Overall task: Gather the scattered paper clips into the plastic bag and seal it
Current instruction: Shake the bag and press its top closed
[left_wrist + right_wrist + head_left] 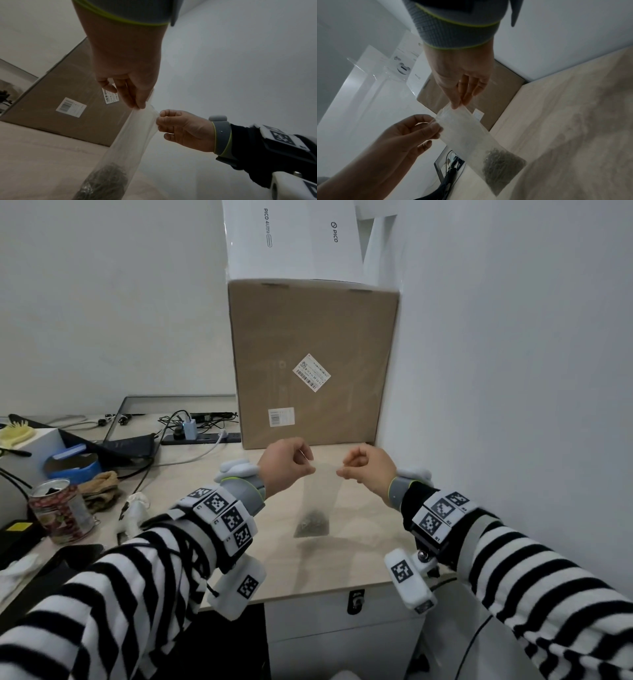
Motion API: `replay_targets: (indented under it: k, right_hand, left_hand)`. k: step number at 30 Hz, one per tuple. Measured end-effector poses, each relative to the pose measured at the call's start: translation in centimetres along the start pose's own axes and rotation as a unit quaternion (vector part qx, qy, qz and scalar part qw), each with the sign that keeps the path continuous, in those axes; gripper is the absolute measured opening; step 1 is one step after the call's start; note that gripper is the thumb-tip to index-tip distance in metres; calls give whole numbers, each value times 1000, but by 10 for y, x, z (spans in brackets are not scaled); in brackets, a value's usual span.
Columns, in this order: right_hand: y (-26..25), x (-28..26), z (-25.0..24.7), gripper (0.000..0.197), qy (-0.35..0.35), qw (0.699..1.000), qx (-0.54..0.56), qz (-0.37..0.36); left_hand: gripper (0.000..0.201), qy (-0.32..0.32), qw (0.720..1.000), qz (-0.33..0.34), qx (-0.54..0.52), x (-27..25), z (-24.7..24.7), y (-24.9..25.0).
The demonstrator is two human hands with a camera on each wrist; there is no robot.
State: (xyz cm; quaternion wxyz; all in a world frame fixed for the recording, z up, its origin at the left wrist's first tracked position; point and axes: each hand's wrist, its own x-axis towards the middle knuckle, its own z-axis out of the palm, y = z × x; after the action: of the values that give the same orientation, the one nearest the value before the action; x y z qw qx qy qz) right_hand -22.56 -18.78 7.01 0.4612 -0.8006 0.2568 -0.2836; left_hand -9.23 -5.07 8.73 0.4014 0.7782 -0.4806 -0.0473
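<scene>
A clear plastic bag (pixel 320 494) hangs above the light wooden desk (pixel 363 546), held up by its top edge. A dark heap of paper clips (pixel 313 523) fills its bottom. My left hand (pixel 287 463) pinches the bag's top left corner between thumb and fingers. My right hand (pixel 368 469) pinches the top right corner. In the left wrist view the bag (pixel 135 135) runs down from my left hand (pixel 137 97) to the clips (pixel 104 181), with my right hand (pixel 181 129) beside it. The right wrist view shows the bag (pixel 464 129), the clips (pixel 501 165) and both hands' pinches.
A tall cardboard box (pixel 313 364) stands just behind the hands, with a white box (pixel 291 237) on top. The wall (pixel 513 371) is close on the right. Left on the desk are a drinks can (pixel 58 510), cables (pixel 181 422) and a blue tape roll (pixel 72 463).
</scene>
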Motion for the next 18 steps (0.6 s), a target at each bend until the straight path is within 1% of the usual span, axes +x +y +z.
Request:
replay_targets:
  k: [2, 5, 7, 13, 18]
  right_hand:
    - [6, -2, 4, 24, -15, 999, 16, 26]
    - [13, -5, 5, 14, -49, 997, 22, 61]
    - [16, -6, 6, 13, -60, 995, 26, 74]
    - [16, -8, 11, 15, -48, 996, 55, 57]
    - [17, -6, 16, 23, -24, 998, 48, 32]
  left_hand:
    - [17, -3, 1000, -10, -16, -3, 4, -3]
    - [19, 3, 998, -26, -51, -5, 7, -9]
    - [20, 6, 995, -41, -86, -6, 6, -12]
    - [24, -10, 975, -93, -199, -6, 1, -26]
    - [26, 13, 974, -93, -205, -6, 2, -31]
